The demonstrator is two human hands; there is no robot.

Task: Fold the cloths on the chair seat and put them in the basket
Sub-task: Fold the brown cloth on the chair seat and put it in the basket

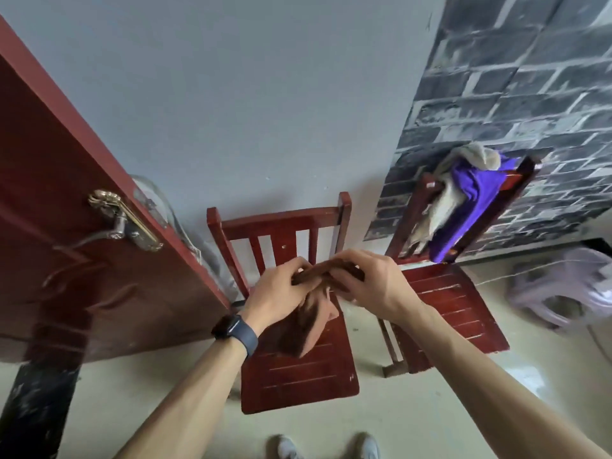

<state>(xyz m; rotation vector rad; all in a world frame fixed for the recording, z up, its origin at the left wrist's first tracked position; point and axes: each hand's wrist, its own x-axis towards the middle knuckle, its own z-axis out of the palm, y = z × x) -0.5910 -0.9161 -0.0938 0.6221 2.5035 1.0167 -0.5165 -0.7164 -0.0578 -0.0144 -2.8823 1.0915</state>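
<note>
Item: 1 brown cloth point(309, 326), held in the air above the seat of a red slatted chair point(298, 376), upper edge bunched, the rest hanging.
Left hand point(281, 293) and right hand point(371, 283): fingers point(344, 260) curled round that upper edge, hands close together.
Left wrist: 1 dark watch point(233, 326).
At 2 o'clock from the cloth: 2nd red chair point(453, 303), with a purple cloth point(477, 200) and a pale cloth point(443, 207) draped over its back.
At 9 o'clock: red door point(66, 260) with brass handle point(126, 220).
At 3 o'clock: pale plastic stool point(563, 286).
</note>
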